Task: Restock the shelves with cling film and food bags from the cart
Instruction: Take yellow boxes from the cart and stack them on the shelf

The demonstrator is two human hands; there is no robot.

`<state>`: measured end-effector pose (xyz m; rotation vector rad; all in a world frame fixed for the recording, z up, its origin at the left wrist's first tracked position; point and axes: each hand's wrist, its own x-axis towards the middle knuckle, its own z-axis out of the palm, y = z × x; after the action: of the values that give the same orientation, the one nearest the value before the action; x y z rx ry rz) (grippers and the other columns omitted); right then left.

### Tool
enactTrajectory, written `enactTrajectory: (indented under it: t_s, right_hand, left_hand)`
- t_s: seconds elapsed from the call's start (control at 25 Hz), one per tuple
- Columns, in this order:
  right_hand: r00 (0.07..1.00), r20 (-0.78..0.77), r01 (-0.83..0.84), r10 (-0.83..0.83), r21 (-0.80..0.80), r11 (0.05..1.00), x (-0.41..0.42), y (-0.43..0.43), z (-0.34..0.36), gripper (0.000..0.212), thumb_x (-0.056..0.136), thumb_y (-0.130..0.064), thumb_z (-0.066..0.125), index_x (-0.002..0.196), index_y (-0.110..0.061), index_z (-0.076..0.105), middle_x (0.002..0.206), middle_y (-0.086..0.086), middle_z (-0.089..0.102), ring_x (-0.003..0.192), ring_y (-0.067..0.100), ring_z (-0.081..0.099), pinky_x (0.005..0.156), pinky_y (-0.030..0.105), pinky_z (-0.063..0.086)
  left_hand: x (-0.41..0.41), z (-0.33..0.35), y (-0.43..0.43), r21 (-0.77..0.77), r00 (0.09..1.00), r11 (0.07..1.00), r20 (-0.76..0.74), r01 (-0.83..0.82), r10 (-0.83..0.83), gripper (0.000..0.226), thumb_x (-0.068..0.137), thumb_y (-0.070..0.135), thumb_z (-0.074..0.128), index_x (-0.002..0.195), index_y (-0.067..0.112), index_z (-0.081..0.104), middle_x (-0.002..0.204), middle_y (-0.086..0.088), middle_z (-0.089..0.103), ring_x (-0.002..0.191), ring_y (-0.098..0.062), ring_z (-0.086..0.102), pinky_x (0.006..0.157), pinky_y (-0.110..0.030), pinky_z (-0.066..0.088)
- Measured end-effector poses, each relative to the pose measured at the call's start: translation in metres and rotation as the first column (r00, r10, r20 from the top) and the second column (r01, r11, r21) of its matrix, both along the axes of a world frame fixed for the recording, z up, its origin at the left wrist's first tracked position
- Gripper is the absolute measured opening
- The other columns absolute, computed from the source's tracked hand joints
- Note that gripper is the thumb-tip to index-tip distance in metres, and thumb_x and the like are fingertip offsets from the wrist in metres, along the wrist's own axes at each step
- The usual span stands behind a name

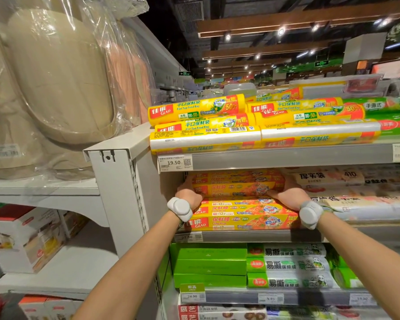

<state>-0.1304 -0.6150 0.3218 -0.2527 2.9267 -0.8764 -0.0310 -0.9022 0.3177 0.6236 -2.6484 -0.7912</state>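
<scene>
Both ends of the cling film box (236,189) are getting squeezed, left grip (188,192) and right grip (288,194) curling fingers round it, just below the 19.50 price tag (174,162). Pushing unevenly is probably risking tipping the stack (240,215) lower under that tag.

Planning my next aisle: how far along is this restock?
Done: food bag rolls fill the top shelf, and a stack of cling wrap boxes sits on the middle shelf. In hand: the left hand and right hand grip the ends of one more box on top of that stack. Left: the cart is out of view, so the remaining stock cannot be judged.
</scene>
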Motion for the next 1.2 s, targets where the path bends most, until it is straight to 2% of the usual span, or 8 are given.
enactTrajectory:
  t_s: [0.12, 0.24, 0.4, 0.56, 0.68, 0.8, 0.96, 1.2]
  right_hand:
    - [0.999, -0.042, -0.027, 0.030, 0.068, 0.997, 0.008, -0.003, 0.009, 0.049, 0.093, -0.056, 0.051, 0.086, -0.008, 0.060, 0.091, 0.011, 0.064, 0.090, 0.028, 0.062, 0.076, 0.032, 0.046]
    - [0.973, -0.227, 0.052, -0.041, 0.043, 0.998, 0.021, -0.006, 0.014, 0.034, 0.090, -0.040, 0.057, 0.086, -0.006, 0.056, 0.107, 0.023, 0.063, 0.110, 0.038, 0.055, 0.091, 0.038, 0.042]
    - [0.901, -0.405, 0.075, -0.158, -0.212, 0.974, 0.063, 0.008, 0.005, 0.040, 0.086, -0.026, 0.061, 0.122, -0.009, 0.053, 0.125, 0.018, 0.048, 0.126, 0.035, 0.034, 0.103, 0.035, 0.028]
    - [0.862, -0.460, 0.070, -0.214, -0.309, 0.949, 0.125, 0.049, -0.029, 0.037, 0.081, -0.019, 0.059, 0.119, -0.019, 0.060, 0.116, 0.004, 0.052, 0.117, 0.025, 0.041, 0.095, 0.021, 0.023]
    - [0.867, -0.379, 0.202, -0.323, -0.325, 0.924, 0.171, 0.108, -0.062, 0.035, 0.082, -0.016, 0.060, 0.117, -0.016, 0.061, 0.114, 0.003, 0.055, 0.114, 0.024, 0.047, 0.103, 0.035, 0.037]
    - [0.864, -0.252, 0.329, -0.437, -0.375, 0.867, 0.213, 0.184, -0.096, 0.030, 0.082, -0.016, 0.062, 0.112, -0.015, 0.064, 0.110, 0.007, 0.064, 0.105, 0.025, 0.059, 0.094, 0.036, 0.047]
    - [0.819, -0.011, 0.514, -0.574, -0.432, 0.741, 0.273, 0.281, -0.144, 0.019, 0.092, -0.016, 0.062, 0.110, -0.013, 0.066, 0.098, -0.002, 0.063, 0.094, 0.018, 0.061, 0.077, 0.021, 0.041]
    - [0.681, 0.265, 0.725, -0.683, -0.374, 0.578, 0.359, 0.406, -0.228, 0.022, 0.091, -0.020, 0.064, 0.110, -0.009, 0.065, 0.101, 0.001, 0.066, 0.090, 0.016, 0.059, 0.070, 0.021, 0.044]
  left_hand:
    - [0.010, 0.006, 0.013, -0.183, 0.988, 0.979, 0.111, -0.090, 0.111, 0.037, 0.091, 0.037, 0.052, 0.108, 0.007, 0.066, 0.125, -0.017, 0.060, 0.114, -0.037, 0.054, 0.093, -0.038, 0.047]
    - [0.034, 0.018, 0.050, -0.329, 0.996, 0.941, -0.057, -0.083, 0.068, 0.037, 0.093, 0.034, 0.049, 0.109, 0.004, 0.063, 0.121, -0.024, 0.058, 0.117, -0.041, 0.048, 0.098, -0.041, 0.037]
    - [0.050, 0.014, 0.104, -0.294, 0.874, 0.930, -0.363, 0.220, -0.322, 0.023, 0.087, 0.023, 0.057, 0.107, 0.014, 0.063, 0.112, -0.013, 0.053, 0.108, -0.033, 0.045, 0.094, -0.040, 0.038]
    - [0.061, -0.017, 0.174, -0.121, 0.749, 0.827, -0.369, 0.548, -0.550, 0.015, 0.085, 0.016, 0.056, 0.096, 0.019, 0.066, 0.105, -0.003, 0.059, 0.095, -0.020, 0.055, 0.084, -0.029, 0.042]
    - [0.068, -0.045, 0.250, 0.178, 0.719, 0.703, -0.292, 0.689, -0.631, 0.014, 0.088, 0.011, 0.058, 0.098, 0.013, 0.068, 0.092, -0.001, 0.063, 0.075, -0.014, 0.055, 0.078, -0.023, 0.043]
    - [0.082, -0.076, 0.334, 0.323, 0.674, 0.600, -0.215, 0.732, -0.706, 0.012, 0.091, 0.011, 0.060, 0.100, 0.010, 0.068, 0.092, -0.005, 0.068, 0.086, -0.023, 0.063, 0.080, -0.027, 0.046]
    - [0.117, -0.118, 0.438, 0.405, 0.551, 0.473, -0.094, 0.782, -0.829, 0.019, 0.089, 0.021, 0.058, 0.102, 0.008, 0.066, 0.097, -0.017, 0.070, 0.091, -0.034, 0.067, 0.080, -0.036, 0.051]
    - [0.177, -0.187, 0.556, 0.469, 0.415, 0.395, 0.067, 0.790, -0.908, 0.018, 0.092, 0.008, 0.058, 0.107, 0.001, 0.066, 0.089, -0.009, 0.068, 0.084, -0.013, 0.069, 0.081, -0.027, 0.053]
